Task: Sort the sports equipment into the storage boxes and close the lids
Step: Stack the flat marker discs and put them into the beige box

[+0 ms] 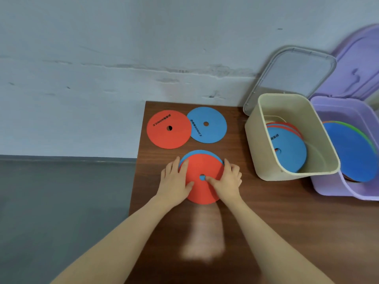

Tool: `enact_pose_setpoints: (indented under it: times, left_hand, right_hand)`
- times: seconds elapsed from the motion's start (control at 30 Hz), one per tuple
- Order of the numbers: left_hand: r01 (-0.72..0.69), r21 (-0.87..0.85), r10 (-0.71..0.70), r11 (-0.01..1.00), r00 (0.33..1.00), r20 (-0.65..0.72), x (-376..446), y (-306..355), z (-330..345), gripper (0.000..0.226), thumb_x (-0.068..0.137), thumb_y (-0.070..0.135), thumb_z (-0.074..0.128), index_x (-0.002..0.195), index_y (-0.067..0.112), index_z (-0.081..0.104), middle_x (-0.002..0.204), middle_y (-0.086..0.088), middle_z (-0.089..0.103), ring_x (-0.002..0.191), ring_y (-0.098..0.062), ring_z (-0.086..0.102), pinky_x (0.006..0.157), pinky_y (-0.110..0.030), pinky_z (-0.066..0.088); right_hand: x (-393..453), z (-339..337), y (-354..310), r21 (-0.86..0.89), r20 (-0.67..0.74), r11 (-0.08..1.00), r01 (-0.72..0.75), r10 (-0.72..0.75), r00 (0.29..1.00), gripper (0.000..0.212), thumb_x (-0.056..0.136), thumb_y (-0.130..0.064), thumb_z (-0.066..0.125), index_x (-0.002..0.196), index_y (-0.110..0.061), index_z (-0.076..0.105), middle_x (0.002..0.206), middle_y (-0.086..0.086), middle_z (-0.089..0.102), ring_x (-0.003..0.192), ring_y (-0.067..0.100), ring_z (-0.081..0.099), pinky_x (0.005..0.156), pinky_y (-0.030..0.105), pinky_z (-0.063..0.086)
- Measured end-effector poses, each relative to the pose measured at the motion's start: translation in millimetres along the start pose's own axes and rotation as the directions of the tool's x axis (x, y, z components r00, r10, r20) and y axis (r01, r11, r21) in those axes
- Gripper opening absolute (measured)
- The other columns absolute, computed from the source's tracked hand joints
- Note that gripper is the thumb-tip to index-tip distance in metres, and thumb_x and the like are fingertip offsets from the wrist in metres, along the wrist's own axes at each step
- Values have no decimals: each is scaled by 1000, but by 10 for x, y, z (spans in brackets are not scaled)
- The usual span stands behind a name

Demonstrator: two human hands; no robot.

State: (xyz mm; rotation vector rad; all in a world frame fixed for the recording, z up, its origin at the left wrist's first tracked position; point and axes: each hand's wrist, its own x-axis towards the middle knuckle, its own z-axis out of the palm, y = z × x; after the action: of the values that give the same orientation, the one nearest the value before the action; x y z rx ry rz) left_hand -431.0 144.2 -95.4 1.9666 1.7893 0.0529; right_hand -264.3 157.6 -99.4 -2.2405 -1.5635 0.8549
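Observation:
A red flat disc (202,188) lies on top of a blue disc (200,153) near the middle of the brown table (266,212). My left hand (176,181) rests flat on the red disc's left edge. My right hand (227,181) grips its right edge, thumb by the centre hole. Farther back lie a second red disc (168,129) and a second blue disc (207,125), side by side. The cream box (260,148) at the right holds blue and red discs, its clear lid (291,74) raised. The purple box (328,189) beside it holds blue and green discs, lid (361,64) open.
The table's left edge runs just left of the discs, with grey floor (61,201) beyond. A pale wall (123,58) stands behind the table. Both box lids lean back against it.

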Motion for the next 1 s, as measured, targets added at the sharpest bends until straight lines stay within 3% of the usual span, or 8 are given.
enact_pose_setpoints:
  times: [0.1,0.23,0.37,0.5,0.73,0.9,1.0]
  left_hand:
    - [-11,-19,12,1000,1000,20,33,37,6,71,92,38,49,148,20,8,156,-10,1,142,-28,1,113,-44,7]
    - [-46,-81,43,996,998,-35,24,-3,23,72,87,35,59,146,29,18,148,-6,15,137,-27,12,110,-44,11]
    - [-95,-229,53,969,982,-180,30,-10,-5,74,80,24,68,142,28,29,131,-4,24,119,-21,30,102,-36,24]
    - [-130,-237,50,963,947,-317,90,-73,-74,76,75,18,74,141,16,36,122,-11,33,110,-24,35,95,-33,26]
    - [-55,-188,-49,981,862,-505,577,-371,-531,73,65,5,77,132,5,48,118,-26,42,100,-40,47,84,-47,40]
    - [13,-173,-93,985,882,-462,981,-630,-769,68,72,5,69,136,6,44,127,-26,36,111,-42,39,95,-51,37]
    - [175,-138,-212,975,917,-338,1129,-726,-773,76,82,22,66,145,8,25,144,-25,20,127,-42,27,104,-50,26]
  right_hand:
    - [-3,-37,41,59,-18,998,31,-30,999,71,73,-26,76,134,-16,41,127,10,38,118,30,37,100,39,25]
    - [-41,-106,98,152,-109,969,194,-178,978,45,77,-4,64,119,-17,52,116,2,48,109,22,46,93,33,29]
    - [-87,-163,61,306,-180,902,305,-260,949,40,79,6,59,111,-18,56,101,-6,51,98,15,50,90,32,43]
    - [-1,-195,-147,335,-208,876,346,-289,934,39,80,6,57,111,-17,58,101,-8,50,99,13,50,89,24,42]
    - [530,-163,-856,303,-220,837,456,-404,888,35,82,6,58,113,-8,60,101,-1,51,83,5,48,73,2,34]
    - [873,16,-1190,322,-143,847,423,-398,906,36,85,2,54,121,-6,56,110,9,55,97,18,52,83,19,38]
    - [1056,92,-1166,233,-71,894,383,-378,923,43,88,-8,56,130,-7,49,124,12,53,115,27,49,95,30,35]
